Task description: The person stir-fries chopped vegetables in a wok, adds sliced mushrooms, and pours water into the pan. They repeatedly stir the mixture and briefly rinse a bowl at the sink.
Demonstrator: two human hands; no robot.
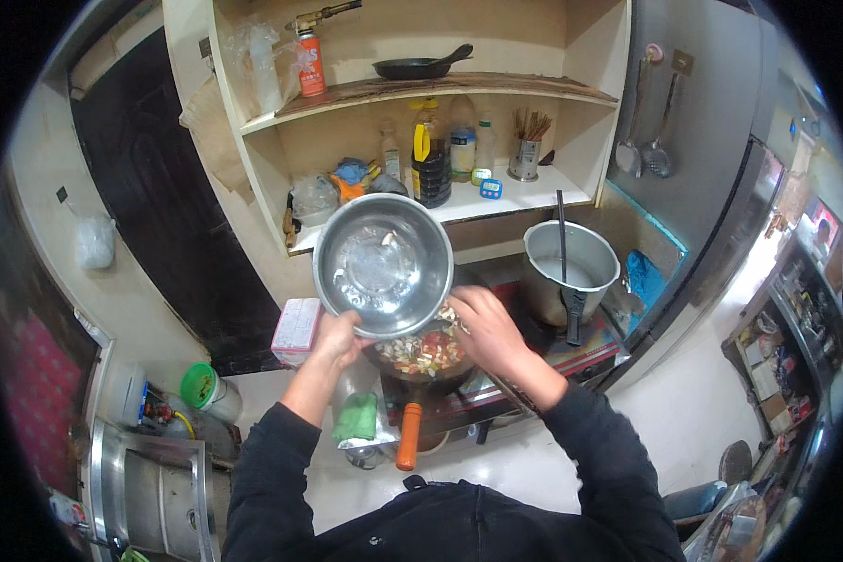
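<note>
My left hand [338, 338] grips the near left rim of a round stainless steel bowl [383, 263], tilted above a wok. A few pale food scraps cling to the bowl's inside. My right hand [486, 329] is at the bowl's near right edge with curled fingers; pale chopped pieces show beside the fingertips, and whether it holds any of them is hard to tell. Below is the wok [432, 385] with an orange handle [408, 437] pointing towards me. Chopped pale, red and green food [421, 353] fills it; the bowl hides its far part.
On the gas stove's [590, 344] right side stands a pressure cooker pot [569, 260] with a dark rod upright in it. A pink-and-white box [298, 329] and a green cloth [356, 417] lie left of the wok. Shelves [435, 91] behind hold bottles, a small pan and a blowtorch.
</note>
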